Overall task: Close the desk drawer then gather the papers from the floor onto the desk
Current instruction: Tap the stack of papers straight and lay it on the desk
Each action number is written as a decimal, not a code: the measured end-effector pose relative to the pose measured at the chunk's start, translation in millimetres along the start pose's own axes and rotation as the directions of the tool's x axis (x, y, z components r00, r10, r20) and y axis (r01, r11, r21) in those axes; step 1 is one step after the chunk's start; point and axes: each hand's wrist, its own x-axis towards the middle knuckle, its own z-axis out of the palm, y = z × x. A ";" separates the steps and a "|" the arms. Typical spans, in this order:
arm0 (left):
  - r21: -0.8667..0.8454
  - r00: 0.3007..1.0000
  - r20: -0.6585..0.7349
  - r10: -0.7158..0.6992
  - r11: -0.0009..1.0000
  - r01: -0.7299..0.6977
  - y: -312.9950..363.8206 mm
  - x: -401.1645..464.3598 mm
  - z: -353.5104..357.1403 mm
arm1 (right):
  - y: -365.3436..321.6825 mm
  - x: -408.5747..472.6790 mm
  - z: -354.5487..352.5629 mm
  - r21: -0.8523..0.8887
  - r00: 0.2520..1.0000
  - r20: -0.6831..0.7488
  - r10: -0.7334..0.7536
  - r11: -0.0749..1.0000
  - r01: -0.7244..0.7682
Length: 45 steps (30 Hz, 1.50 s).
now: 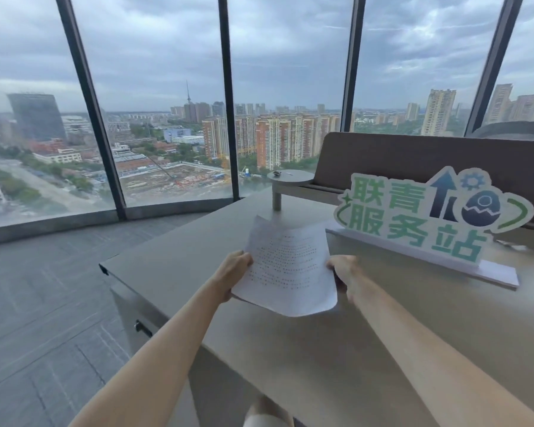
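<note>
A white printed stack of papers (287, 266) is held over the grey desk (179, 263), close to its top. My left hand (233, 274) grips the papers' left edge. My right hand (346, 274) grips their right edge. The sheets curl slightly at the far and near ends. The desk drawer (133, 318) on the desk's left side looks flush with the front, its dark handle (142, 328) showing. No papers show on the visible floor.
A green-and-white sign with large characters (426, 220) stands on the desk to the right of the papers. A small round stand on a post (289, 180) rises at the desk's far end. A brown bench back (413, 158) lies beyond. Grey carpet floor (43, 303) and windows are on the left.
</note>
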 end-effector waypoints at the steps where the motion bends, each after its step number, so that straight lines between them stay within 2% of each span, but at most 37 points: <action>1: 0.005 0.999 -0.029 -0.018 1.000 0.018 -4.4 8.5 -10.1 | 0.4 9.4 12.0 -0.002 0.999 0.031 0.013 1.000 -0.013; 6: 0.067 0.988 -0.146 -0.058 0.995 0.068 -22.0 70.6 -60.0 | 0.6 68.8 69.5 0.005 0.986 0.164 -0.027 1.000 0.026; 11: 0.215 0.970 -0.238 -0.055 0.971 0.107 -30.5 146.0 -92.6 | -2.9 130.7 114.5 -0.064 0.980 0.157 -0.122 0.989 0.133; 14: 0.304 0.966 -0.254 -0.046 0.945 0.125 -26.9 185.9 -103.5 | -5.1 161.2 130.2 -0.103 0.977 0.172 -0.123 0.985 0.142; 21: 0.634 0.985 -0.174 0.010 0.766 0.104 -5.5 243.2 -113.0 | -19.8 199.7 143.9 -0.117 0.971 0.229 -0.065 0.989 0.093; 24: 0.714 0.987 -0.159 0.028 0.694 0.095 -0.9 264.3 -113.0 | -25.4 213.8 147.8 -0.140 0.964 0.258 -0.062 0.985 0.101; 38: 0.876 0.982 -0.090 0.164 0.482 -0.001 14.4 341.1 -116.3 | -40.4 245.7 158.1 -0.042 0.935 0.355 -0.002 0.999 0.018; 45: 0.863 0.979 -0.110 0.172 0.506 0.009 7.9 362.6 -113.2 | -43.5 256.1 164.3 -0.210 0.932 0.361 -0.021 0.972 0.103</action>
